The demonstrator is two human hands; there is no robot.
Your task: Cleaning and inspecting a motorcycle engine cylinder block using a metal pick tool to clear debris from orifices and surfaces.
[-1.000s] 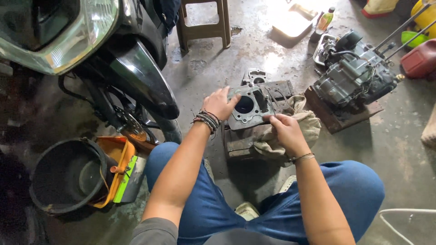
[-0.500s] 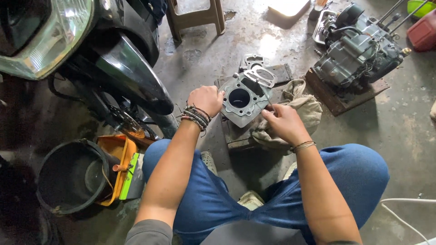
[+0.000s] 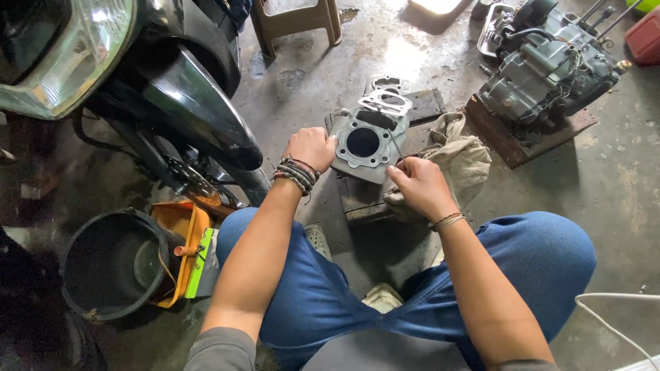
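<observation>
Now your left hand (image 3: 313, 146) grips the cylinder (image 3: 364, 144) at its nine o'clock edge, fingers curled. Your right hand (image 3: 419, 184) pinches a thin tool, possibly a pick, at five o'clock, over the rag (image 3: 460, 154). At your eight o'clock, the black bucket (image 3: 113, 264) looks empty, an orange tray (image 3: 180, 233) against it.

We look steeply down from a single head-worn camera, close above our own forearms and knees, facing forward across a stained concrete floor (image 3: 619, 185). A motorcycle's front end (image 3: 124, 82) fills the upper left; an engine on a wooden block (image 3: 550, 65) sits at upper right. No second view overlaps.
</observation>
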